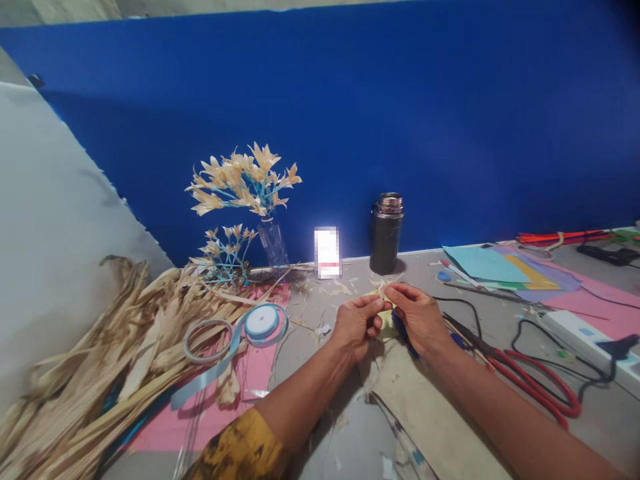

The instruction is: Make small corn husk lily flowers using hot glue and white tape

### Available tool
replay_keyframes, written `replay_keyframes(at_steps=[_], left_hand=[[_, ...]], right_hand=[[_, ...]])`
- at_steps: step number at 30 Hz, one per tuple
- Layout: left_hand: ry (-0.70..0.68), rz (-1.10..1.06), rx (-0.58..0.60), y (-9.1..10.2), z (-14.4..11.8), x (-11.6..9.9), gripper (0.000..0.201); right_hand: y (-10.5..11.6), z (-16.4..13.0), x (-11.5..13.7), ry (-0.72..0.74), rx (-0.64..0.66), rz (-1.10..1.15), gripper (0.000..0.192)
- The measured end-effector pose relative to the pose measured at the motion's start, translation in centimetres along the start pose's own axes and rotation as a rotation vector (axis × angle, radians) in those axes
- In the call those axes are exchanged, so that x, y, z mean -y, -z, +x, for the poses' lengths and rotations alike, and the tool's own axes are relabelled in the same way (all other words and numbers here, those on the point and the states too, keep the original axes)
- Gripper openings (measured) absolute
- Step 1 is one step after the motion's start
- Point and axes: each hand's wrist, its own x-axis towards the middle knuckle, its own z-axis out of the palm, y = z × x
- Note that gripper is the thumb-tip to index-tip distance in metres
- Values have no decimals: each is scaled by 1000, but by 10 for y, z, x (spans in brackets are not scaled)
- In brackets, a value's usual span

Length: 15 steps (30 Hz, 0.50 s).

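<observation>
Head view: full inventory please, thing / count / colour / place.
Husk piece: 1, pale yellow, pinched between both hands
Dried husks: pile, tan, table left
Ribbon spool: 1, light blue, on the husks, tail trailing
Tape ring: 1, grey, beside the spool
Husk flowers: bunch, cream, in clear bottle at backdrop
Small flower cluster: 1, cream on blue stems, left of bottle
Flask: 1, dark, open, at backdrop
Scissors: 1, red handles, right of hands
Paper sheets: several, cyan, yellow, purple, pink, far right
Power strip: 1, white, right edge
Backdrop: 1, blue, rear
Left hand: 1, yellow-patterned sleeve
Right hand: 1, bare forearm
</observation>
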Motion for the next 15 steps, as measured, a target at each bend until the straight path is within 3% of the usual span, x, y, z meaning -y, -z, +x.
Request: replay_keyframes(at_steps=[11,15], left_hand=[[-82,-19,-8,5,2,4,36],[-76,-53,41,7,3,0,40]], right_hand=[[5,-3,10,58,-20,-123,41],[12,-2,13,104,-42,-202,40]])
